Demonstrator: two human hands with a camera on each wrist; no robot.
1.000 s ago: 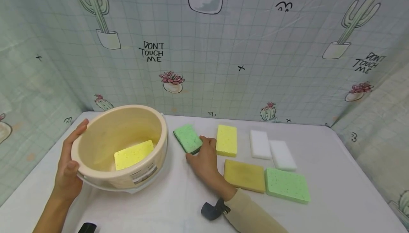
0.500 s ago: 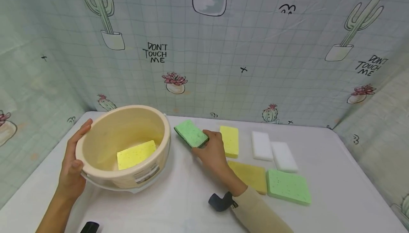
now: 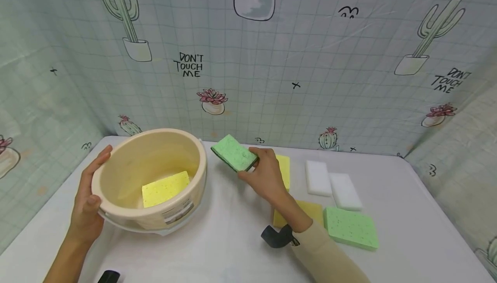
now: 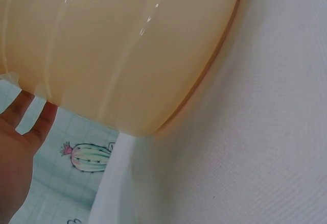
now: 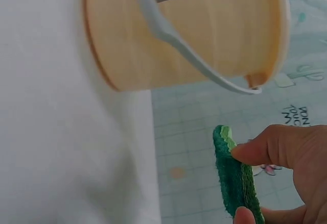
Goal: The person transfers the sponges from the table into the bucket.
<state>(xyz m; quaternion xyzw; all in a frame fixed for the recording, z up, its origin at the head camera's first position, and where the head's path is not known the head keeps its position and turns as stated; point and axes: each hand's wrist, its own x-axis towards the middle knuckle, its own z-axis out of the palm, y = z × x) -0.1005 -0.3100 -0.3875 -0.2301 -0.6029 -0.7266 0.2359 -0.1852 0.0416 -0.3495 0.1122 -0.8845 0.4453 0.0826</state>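
A cream bucket (image 3: 149, 149) with a pale handle (image 5: 176, 40) stands at the left of the table. A speckled yellow sponge (image 3: 165, 188) lies inside it. My left hand (image 3: 88, 196) holds the bucket's left side, thumb near the front of the rim and fingers farther back; in the left wrist view the fingers (image 4: 41, 124) pass behind its wall. To the right of the bucket, my right hand (image 3: 268, 173) pinches a green scrub sponge (image 3: 234, 152) with a dark green scouring side (image 5: 231, 183) between thumb and fingers. The sponge is raised off the table, slightly tilted.
Right of my right arm lie a yellow sponge (image 3: 284, 171), a mustard sponge (image 3: 310, 212), two white sponges (image 3: 318, 177) and a light green sponge (image 3: 351, 227). My forearm partly covers the mustard one. A patterned curtain (image 3: 248, 58) rises behind the white table (image 3: 217, 248).
My right hand has lifted the green scrub sponge off the table, moving up and a little to the right. The left hand and bucket have stayed in place.
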